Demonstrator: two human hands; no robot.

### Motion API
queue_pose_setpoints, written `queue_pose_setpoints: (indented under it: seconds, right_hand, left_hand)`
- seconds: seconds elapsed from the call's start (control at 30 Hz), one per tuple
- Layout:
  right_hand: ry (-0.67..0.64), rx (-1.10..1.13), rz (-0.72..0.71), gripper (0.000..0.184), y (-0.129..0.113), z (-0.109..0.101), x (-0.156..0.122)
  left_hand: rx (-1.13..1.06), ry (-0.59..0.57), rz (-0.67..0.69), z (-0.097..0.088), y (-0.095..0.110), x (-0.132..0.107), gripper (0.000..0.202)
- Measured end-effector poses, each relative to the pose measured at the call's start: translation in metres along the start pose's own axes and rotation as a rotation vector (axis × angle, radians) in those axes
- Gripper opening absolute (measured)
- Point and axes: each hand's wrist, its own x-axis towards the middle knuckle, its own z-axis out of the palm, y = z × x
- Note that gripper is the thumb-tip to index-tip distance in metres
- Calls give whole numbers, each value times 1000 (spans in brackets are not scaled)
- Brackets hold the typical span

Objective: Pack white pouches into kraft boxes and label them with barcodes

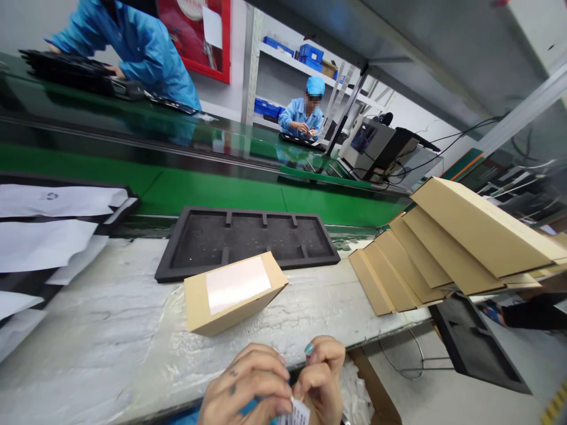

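Both my left hand (248,389) and right hand (321,378) pinch a small white paper label (299,414) at a plastic-covered grey workbench (110,342) beside a green conveyor belt (221,192).

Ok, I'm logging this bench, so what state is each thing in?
Small brown cardboard box: closed, white label facing up.
Black foam tray: empty, lying flat.
Fanned brown cardboard boxes: closed, leaning overlapped.
Small white printed label: pinched between left hand and right hand.
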Motion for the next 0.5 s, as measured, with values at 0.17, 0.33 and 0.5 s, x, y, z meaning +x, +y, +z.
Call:
queue_pose_setpoints:
  seconds: [0.17, 0.33, 0.5]
  right_hand:
    - [-22, -31, -63, 31, 1, -4, -3]
    - [-167, -14, -83, 34, 2, -12, -5]
    - [-240, -27, -48, 29, -7, -16, -1]
  left_hand:
    - [46, -111, -56, -8, 7, 4, 17]
    - [-46, -285, -263, -22, 20, 15, 11]
    - [-75, -383, -323, -29, 19, 19, 11]
